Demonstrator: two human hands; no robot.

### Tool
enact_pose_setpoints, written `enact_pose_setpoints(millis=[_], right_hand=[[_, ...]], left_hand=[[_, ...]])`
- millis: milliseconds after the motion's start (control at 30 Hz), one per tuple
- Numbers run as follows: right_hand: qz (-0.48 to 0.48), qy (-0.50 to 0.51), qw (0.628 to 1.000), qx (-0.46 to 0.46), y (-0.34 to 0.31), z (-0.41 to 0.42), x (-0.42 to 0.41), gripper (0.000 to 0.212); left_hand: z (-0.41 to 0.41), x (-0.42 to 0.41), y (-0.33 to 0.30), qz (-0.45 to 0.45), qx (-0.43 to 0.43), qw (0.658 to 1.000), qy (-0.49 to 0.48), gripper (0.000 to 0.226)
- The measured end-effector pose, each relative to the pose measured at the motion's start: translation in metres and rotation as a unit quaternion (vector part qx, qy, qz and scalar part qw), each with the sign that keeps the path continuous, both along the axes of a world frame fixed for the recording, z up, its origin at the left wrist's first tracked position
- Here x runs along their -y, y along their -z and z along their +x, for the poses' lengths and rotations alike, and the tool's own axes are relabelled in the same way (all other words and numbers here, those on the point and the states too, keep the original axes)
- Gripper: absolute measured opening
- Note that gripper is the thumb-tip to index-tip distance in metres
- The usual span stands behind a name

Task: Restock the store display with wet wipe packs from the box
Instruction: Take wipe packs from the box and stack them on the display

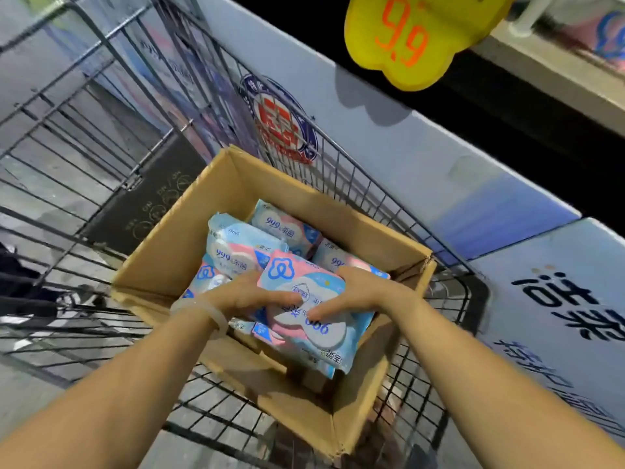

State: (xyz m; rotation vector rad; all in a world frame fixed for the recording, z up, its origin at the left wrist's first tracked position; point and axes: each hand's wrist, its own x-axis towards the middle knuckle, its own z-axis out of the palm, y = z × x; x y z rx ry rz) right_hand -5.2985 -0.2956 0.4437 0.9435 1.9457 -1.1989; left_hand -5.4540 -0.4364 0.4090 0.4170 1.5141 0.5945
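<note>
Both hands, left hand (250, 292) and right hand (351, 292), clamp one wipe pack (314, 319) inside the box (176, 245); several packs (243, 245) beyond them remain, restocking unfinished.

Box (189, 231): matt brown corrugated cardboard. Wipe packs (314, 319): glossy, crinkled plastic film. Cart (439, 333): dark coated metal wire. Price tag (419, 35): smooth yellow plastic. Display panel (422, 157): smooth printed board.

Lower wipe packs (233, 252) under top pack (304, 309)
</note>
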Motion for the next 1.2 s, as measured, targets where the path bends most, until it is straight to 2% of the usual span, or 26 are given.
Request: enact_pose_setpoints(millis=[67, 167, 233, 267, 333, 367, 400, 500, 533, 633, 733, 833, 933, 967, 1033, 1100, 1133, 1200], right_hand=[[0.021, 0.003, 0.999, -0.026, -0.041, 0.002, -0.011, 0.041], [0.051, 0.01, 0.996, -0.068, -0.108, 0.017, -0.022, 0.029], [0.1, 0.001, 0.991, -0.085, -0.15, 0.034, -0.027, 0.031], [0.126, 0.001, 0.987, -0.097, -0.168, 0.044, -0.031, 0.035], [0.175, 0.022, 0.978, -0.111, -0.206, 0.069, -0.039, 0.041], [0.2, 0.037, 0.973, -0.112, -0.226, 0.082, -0.043, 0.044], [0.223, 0.049, 0.967, -0.113, -0.241, 0.096, -0.05, 0.049], [0.272, 0.073, 0.948, -0.146, -0.295, 0.134, -0.072, 0.089], [0.299, 0.08, 0.939, -0.153, -0.315, 0.15, -0.078, 0.094], [0.375, 0.103, 0.909, -0.151, -0.38, 0.194, -0.095, 0.069], [0.419, 0.099, 0.888, -0.161, -0.435, 0.229, -0.112, 0.057], [0.481, 0.079, 0.857, -0.167, -0.48, 0.252, -0.132, 0.067], [0.52, 0.084, 0.833, -0.169, -0.511, 0.272, -0.161, 0.068], [0.528, 0.088, 0.827, -0.171, -0.519, 0.276, -0.169, 0.069], [0.538, 0.085, 0.819, -0.181, -0.53, 0.286, -0.188, 0.076], [0.545, 0.088, 0.812, -0.19, -0.533, 0.292, -0.209, 0.07], [0.554, 0.091, 0.805, -0.193, -0.53, 0.293, -0.219, 0.067], [0.575, 0.08, 0.794, -0.18, -0.515, 0.293, -0.243, 0.081]], left_hand=[[0.002, -0.011, -0.034, 0.041, -0.032, 0.999, -0.006, 0.018], [0.013, -0.028, -0.088, 0.097, -0.079, 0.992, -0.003, 0.024], [0.024, -0.039, -0.125, 0.143, -0.087, 0.986, -0.004, 0.027], [0.031, -0.045, -0.142, 0.166, -0.088, 0.982, 0.005, 0.035], [0.047, -0.063, -0.177, 0.21, -0.09, 0.973, 0.03, 0.07], [0.054, -0.074, -0.194, 0.221, -0.098, 0.97, 0.035, 0.078], [0.064, -0.084, -0.211, 0.241, -0.104, 0.964, 0.037, 0.073], [0.098, -0.116, -0.268, 0.315, -0.099, 0.942, 0.053, 0.03], [0.112, -0.128, -0.288, 0.342, -0.108, 0.931, 0.061, 0.025], [0.154, -0.163, -0.34, 0.402, -0.112, 0.907, 0.061, 0.023], [0.19, -0.196, -0.386, 0.45, -0.138, 0.88, 0.059, 0.02], [0.218, -0.228, -0.427, 0.488, -0.132, 0.862, 0.046, 0.022], [0.238, -0.258, -0.457, 0.512, -0.141, 0.846, 0.057, 0.045], [0.243, -0.268, -0.464, 0.518, -0.146, 0.841, 0.056, 0.045], [0.253, -0.287, -0.474, 0.54, -0.15, 0.826, 0.054, 0.025], [0.259, -0.307, -0.477, 0.565, -0.168, 0.807, 0.041, 0.011], [0.26, -0.316, -0.477, 0.576, -0.184, 0.795, 0.04, 0.01], [0.258, -0.333, -0.465, 0.576, -0.239, 0.779, 0.065, 0.015]])
